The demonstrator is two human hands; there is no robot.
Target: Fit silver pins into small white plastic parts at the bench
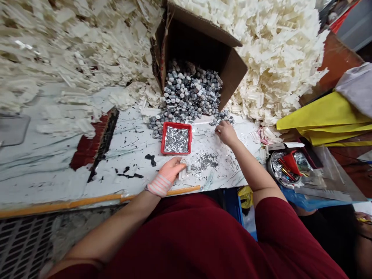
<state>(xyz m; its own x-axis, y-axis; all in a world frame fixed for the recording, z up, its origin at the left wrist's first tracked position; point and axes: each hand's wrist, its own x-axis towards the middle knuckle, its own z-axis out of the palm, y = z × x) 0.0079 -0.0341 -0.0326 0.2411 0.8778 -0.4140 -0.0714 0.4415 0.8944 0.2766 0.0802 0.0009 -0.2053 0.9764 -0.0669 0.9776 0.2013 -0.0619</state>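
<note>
My left hand [167, 173], in a pink-and-white striped glove, is closed around a white translucent plastic part [182, 175] near the table's front edge. A small grey cylinder [188, 169] with a pale end sits against that part by my fingertips. My bare right hand [227, 133] has its fingers curled together at the near edge of the grey cylinder heap [192, 91]; what they grip, if anything, is hidden. Between my hands, further left, a red tray [191, 139] holds many short silvery metal pins [176, 140]. More pins [198, 173] lie loose beside my left hand.
An open cardboard box [235, 77] on its side spills the cylinders. Pale plastic parts [270, 58] are heaped behind and left. At right are a metal bowl [271, 170] of odds and ends and yellow cloth [325, 116]. Part of another person [334, 232] shows lower right.
</note>
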